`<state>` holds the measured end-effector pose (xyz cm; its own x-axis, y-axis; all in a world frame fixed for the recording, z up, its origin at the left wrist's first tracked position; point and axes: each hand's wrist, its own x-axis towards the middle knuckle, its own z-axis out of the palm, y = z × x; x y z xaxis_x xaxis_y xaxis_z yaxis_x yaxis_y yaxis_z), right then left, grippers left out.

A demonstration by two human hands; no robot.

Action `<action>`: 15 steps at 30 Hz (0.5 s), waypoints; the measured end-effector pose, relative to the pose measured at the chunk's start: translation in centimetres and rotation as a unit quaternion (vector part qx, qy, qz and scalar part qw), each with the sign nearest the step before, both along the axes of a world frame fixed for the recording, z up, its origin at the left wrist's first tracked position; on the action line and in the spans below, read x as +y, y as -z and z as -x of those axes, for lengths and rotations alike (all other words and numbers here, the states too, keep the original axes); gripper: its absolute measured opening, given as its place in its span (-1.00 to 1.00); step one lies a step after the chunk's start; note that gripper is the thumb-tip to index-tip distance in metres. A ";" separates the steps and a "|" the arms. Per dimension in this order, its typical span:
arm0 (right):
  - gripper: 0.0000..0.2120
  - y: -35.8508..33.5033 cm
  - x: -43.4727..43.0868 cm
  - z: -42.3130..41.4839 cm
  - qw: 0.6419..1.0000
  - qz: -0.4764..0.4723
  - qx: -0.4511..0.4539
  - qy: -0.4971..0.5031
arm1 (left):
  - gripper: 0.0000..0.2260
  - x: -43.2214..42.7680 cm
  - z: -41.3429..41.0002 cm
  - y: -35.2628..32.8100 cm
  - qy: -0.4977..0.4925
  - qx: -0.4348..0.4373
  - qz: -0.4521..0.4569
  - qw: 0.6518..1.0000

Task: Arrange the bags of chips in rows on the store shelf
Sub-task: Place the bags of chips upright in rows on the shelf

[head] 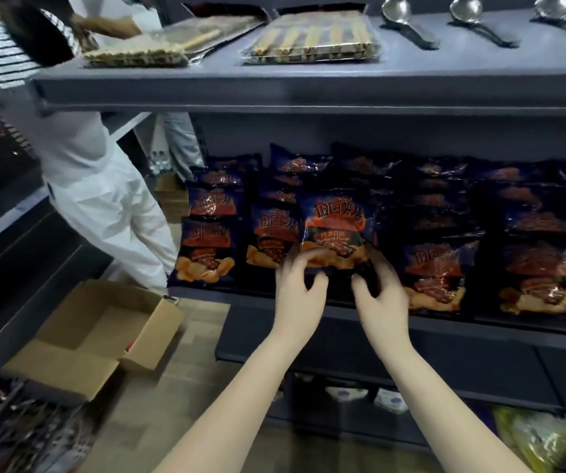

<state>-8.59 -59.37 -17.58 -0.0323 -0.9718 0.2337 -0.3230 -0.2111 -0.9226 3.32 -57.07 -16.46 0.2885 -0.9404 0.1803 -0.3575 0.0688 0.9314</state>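
Head view, noted from my remote desk: both hands held one chip bag (334, 223) upright near the front of the middle shelf (479, 331). My left hand (300, 285) had its fingers curled over the bag's lower left corner, thumb underneath. My right hand (382, 288) gripped the lower right corner the same way. Other bags of chips (534, 278) stood in rows on that shelf, behind and on both sides of the held one. Below and left of the shelf, an open cardboard box (80, 339) sat on the floor. Above the shelf lay ladles (407, 23). Left of it stood a person in white trousers (104, 199).
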 end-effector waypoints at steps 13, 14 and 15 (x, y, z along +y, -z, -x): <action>-0.55 3.7 0.7 2.4 0.994 -0.048 0.094 0.005 | -0.69 0.0 1.8 5.6 0.018 -0.012 -0.081 0.997; -0.54 3.7 0.8 2.5 0.994 -0.051 0.097 -0.001 | -0.62 0.0 1.9 5.7 0.012 -0.010 -0.074 0.997; -0.53 3.8 0.8 2.5 0.994 -0.053 0.100 -0.007 | -0.53 0.1 2.0 5.7 0.004 -0.002 -0.069 0.998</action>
<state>-11.07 -58.61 -21.40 0.0187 -0.9912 0.1310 -0.4989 -0.1228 -0.8579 1.36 -57.01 -22.17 0.2800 -0.9587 0.0502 -0.3605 -0.0565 0.9310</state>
